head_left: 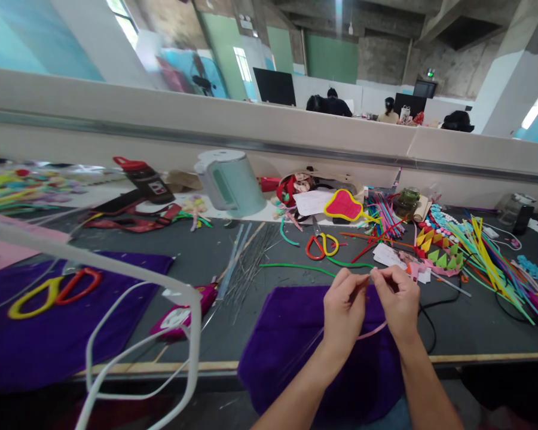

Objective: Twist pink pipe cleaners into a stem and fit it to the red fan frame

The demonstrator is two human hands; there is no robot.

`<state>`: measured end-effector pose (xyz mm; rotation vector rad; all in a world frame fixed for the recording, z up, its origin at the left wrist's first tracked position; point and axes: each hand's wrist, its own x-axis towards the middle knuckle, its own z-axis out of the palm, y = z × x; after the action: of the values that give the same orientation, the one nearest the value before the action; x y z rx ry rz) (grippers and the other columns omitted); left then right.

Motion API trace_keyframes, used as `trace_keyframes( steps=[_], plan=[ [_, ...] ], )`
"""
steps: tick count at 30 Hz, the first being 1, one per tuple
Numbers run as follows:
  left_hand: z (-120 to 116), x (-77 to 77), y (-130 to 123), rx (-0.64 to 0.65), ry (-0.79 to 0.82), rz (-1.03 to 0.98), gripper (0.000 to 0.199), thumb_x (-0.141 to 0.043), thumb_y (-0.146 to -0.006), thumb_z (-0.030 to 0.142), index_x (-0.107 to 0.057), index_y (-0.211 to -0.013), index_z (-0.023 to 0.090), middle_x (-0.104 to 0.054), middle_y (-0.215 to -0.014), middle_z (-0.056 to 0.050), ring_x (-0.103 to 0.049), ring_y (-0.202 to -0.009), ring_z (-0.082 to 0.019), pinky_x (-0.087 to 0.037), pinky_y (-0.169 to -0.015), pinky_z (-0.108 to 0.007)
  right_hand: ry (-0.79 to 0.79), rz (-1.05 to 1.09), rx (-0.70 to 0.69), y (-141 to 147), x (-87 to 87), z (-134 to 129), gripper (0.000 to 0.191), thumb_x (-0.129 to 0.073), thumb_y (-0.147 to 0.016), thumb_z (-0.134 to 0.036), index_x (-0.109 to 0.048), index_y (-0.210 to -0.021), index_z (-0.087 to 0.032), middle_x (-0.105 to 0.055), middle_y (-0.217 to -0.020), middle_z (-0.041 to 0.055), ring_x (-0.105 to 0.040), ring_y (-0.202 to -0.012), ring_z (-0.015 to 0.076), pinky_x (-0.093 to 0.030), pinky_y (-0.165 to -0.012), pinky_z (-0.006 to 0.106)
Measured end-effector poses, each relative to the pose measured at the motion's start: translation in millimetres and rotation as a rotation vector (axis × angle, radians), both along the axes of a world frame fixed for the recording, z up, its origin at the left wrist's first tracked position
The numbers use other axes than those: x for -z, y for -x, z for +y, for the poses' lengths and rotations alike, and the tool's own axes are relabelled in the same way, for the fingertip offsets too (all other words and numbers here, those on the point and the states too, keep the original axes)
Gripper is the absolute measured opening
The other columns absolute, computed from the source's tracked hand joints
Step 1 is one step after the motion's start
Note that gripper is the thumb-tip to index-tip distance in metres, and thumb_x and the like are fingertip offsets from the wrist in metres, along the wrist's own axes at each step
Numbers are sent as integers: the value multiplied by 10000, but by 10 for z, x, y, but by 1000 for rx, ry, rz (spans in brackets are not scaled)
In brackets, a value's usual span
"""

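Clock centred on the meeting fingertips, 12 pointing away from the wearer. Nearest: purple cloth (282,328) under the hands, overhanging the table edge at 6 to 7. White bent length (195,346) in the foreground at 8; can't tell if rod or cord.

Pink strip (372,332) sits at 6 from the grip, just below the fingertips, bowing between the hands over the cloth. Its ends are hidden behind them.

Left hand (345,307): thumb and fingers pinched together. Right hand (399,300): same, tips right up against the left's. Too small to tell what's between either set of tips.

Green strip (296,266) runs out at 9, grey wires (253,260) beyond it. Red-and-yellow-handled scissors (323,246) at 10, near. Zigzag yellow-green piece (439,255) near 3, loose bundle of coloured strips (486,251) past it. Pink paddle shape with yellow rim (343,205) at 11. Pale green kettle (246,185) at 10, farther. Low partition (269,128) across 12, people beyond.
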<state>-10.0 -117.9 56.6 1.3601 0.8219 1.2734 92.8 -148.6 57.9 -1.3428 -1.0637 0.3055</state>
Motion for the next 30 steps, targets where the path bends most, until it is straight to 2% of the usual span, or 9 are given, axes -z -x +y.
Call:
trace_keyframes(
  steps=[4, 8, 10, 13, 16, 18, 22, 25, 30],
  plan=[
    [-29, 48, -16, -34, -102, 47, 188, -663, -709, 154, -750, -849, 245, -450, -657, -4, -432, -619, -139, -407, -593, -210, -49, -73, 108, 86, -43, -27, 182, -599, -822, -298, -604, -664, -207, -564, -639, 4, -490, -602, 147, -392, -580, 266],
    [-67, -104, 12, 58, 5, -10, 80, -684, -722, 237, -724, -785, 208, -507, -742, -21, -496, -640, -138, -454, -551, -218, -64, -13, -11, 10, -148, -77, 150, -575, -831, -281, -594, -701, -207, -549, -660, -3, -484, -610, 144, -392, -578, 263],
    [-78, -226, 74, 203, 136, -56, 146, -714, -703, 287, -688, -806, 186, -541, -790, -30, -538, -665, -151, -487, -508, -230, -87, -10, -161, -85, -221, -113, 148, -573, -832, -272, -599, -701, -207, -545, -666, -3, -489, -627, 146, -392, -590, 268],
    [-81, -347, 190, 525, 367, -156, 215, -716, -713, 331, -630, -815, 163, -555, -715, -16, -566, -617, -148, -518, -467, -254, -134, -9, -399, -223, -295, -162, 162, -598, -819, -275, -606, -672, -207, -540, -650, 0, -489, -632, 152, -389, -600, 282],
    [-85, -321, 256, 808, 574, -209, 222, -723, -716, 316, -598, -750, 136, -561, -636, -5, -545, -492, -105, -518, -439, -245, -151, 54, -551, -275, -266, -195, 170, -631, -800, -295, -606, -660, -202, -532, -641, 4, -484, -621, 154, -382, -586, 289],
    [-101, -242, 263, 893, 655, -248, 225, -749, -691, 289, -602, -733, 123, -555, -600, 0, -534, -462, -87, -511, -439, -219, -151, 111, -587, -258, -196, -217, 172, -643, -793, -302, -607, -660, -199, -527, -646, 8, -483, -621, 154, -379, -578, 288],
    [-178, -87, 260, 961, 761, -311, 226, -772, -666, 258, -628, -770, 118, -536, -548, 13, -501, -433, -64, -451, -407, -161, -180, 231, -602, -179, -37, -288, 176, -669, -769, -321, -615, -650, -202, -519, -635, 4, -481, -610, 151, -382, -572, 287],
    [-271, -51, 284, 971, 815, -297, 215, -773, -651, 235, -618, -740, 116, -544, -564, 8, -500, -434, -60, -406, -381, -143, -221, 280, -613, -125, 27, -368, 186, -691, -744, -345, -631, -644, -200, -516, -624, 0, -484, -605, 147, -388, -563, 282],
    [-466, -114, 350, 835, 878, -262, 166, -733, -681, 194, -594, -739, 122, -520, -589, 31, -500, -447, -43, -388, -391, -124, -144, 341, -576, -26, 20, -569, 210, -704, -730, -362, -625, -641, -188, -556, -618, -8, -500, -559, 124, -408, -517, 250]
  ],
)
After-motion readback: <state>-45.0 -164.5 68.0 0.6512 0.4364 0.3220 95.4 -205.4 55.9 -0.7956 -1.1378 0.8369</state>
